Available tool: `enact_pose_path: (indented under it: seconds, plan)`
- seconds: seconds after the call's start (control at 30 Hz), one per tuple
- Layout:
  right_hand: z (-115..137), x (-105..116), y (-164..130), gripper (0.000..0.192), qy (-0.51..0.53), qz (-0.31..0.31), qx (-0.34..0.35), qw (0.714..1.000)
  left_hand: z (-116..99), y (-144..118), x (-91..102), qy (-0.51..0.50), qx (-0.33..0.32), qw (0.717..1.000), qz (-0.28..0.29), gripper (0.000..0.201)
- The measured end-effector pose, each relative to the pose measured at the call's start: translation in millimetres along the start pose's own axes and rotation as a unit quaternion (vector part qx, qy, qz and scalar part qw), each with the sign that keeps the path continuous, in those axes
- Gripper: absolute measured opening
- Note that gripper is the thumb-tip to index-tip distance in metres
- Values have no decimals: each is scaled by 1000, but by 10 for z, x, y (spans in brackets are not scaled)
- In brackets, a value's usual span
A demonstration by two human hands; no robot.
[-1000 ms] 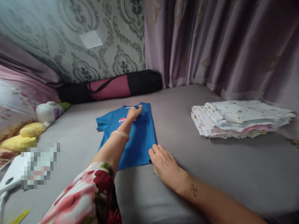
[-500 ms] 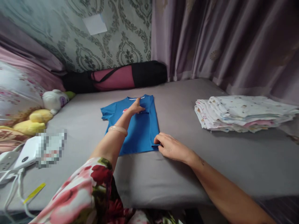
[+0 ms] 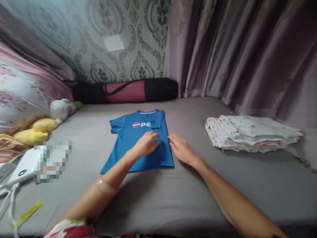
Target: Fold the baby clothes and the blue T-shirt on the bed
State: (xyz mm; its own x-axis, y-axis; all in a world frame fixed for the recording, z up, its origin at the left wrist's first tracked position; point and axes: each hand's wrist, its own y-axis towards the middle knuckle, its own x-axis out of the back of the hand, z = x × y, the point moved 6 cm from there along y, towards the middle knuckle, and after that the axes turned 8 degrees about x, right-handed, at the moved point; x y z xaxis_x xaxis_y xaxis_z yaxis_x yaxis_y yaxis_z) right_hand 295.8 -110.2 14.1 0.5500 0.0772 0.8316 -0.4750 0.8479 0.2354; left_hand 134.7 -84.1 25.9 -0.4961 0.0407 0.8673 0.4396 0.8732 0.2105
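A blue T-shirt [image 3: 138, 145] lies on the grey bed sheet [image 3: 193, 198], its collar towards the wall. Its right side is folded inward over the front, covering part of the white lettering, while the left sleeve sticks out flat. Over the middle of the shirt is my left hand [image 3: 148, 143], fingers apart and holding nothing; whether it touches the cloth I cannot tell. My right hand [image 3: 182, 148] is open at the folded right edge, its fingertips by the fabric. A pale bangle [image 3: 105, 186] circles my left forearm.
On the right sits a stack of folded white printed cloths [image 3: 252, 132]. A black and dark-red long bag [image 3: 126, 91] lies along the wall. At left are plush toys [image 3: 61, 110], a white device with cables [image 3: 26, 167] and a yellow strip [image 3: 28, 213].
My right hand has let go of the shirt's lower corner, and the folded side now lies flat. My left hand has drawn back from the collar, uncovering the printed logo. The view has tilted up.
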Motion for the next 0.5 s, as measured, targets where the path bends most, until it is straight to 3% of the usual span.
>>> enact_pose_path:
  seconds: [0.1, 0.17, 0.27, 0.37, 0.5]
  plan:
    - [-81, -159, 176, 55, -79, 69, -7, 994, -280, -335, -103, -10, -63, 997, 35, 30]
    - [-116, -224, 341, 60, -115, 85, -13, 990, -352, -450, -134, -13, -76, 997, 30, 33]
    - [-213, -308, 621, 63, -143, 95, -34, 985, -370, -496, -132, -13, -73, 997, 9, 34]
    - [-332, -361, 905, 63, -161, 94, -44, 981, -406, -481, -147, -40, -77, 996, 36, 28]
    - [-432, -358, 1287, 62, -191, 62, -39, 979, -411, -441, -162, -66, -30, 996, 50, 30]
